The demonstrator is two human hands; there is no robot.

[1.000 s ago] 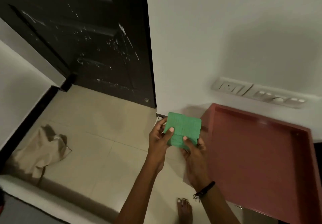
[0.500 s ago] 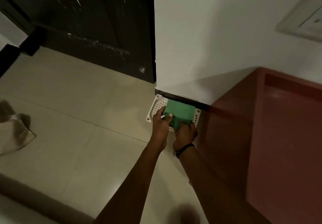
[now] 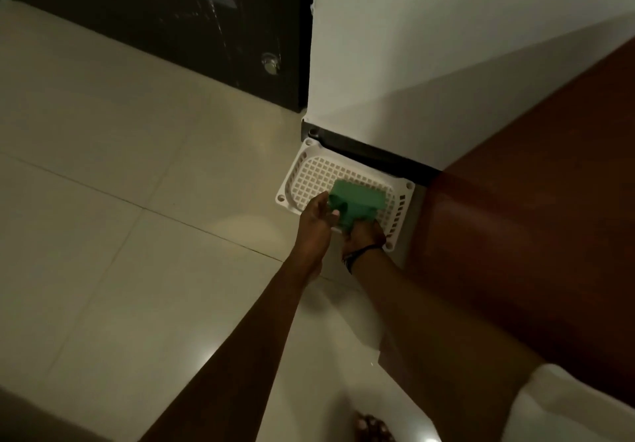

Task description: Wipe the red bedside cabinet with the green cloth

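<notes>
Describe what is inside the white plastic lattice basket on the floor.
Only the folded green cloth, in or just above it, gripped by left hand and right hand. Anything beneath cloth and hands is hidden.

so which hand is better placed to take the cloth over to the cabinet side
Probably the right hand: it holds the near edge of the green cloth and is nearer to the red cabinet. The left hand also holds the cloth, but on the side away from it.

Bare forearms (image 3: 240, 338); dark band (image 3: 359, 254) behind the right grip (image 3: 366, 233).
</notes>
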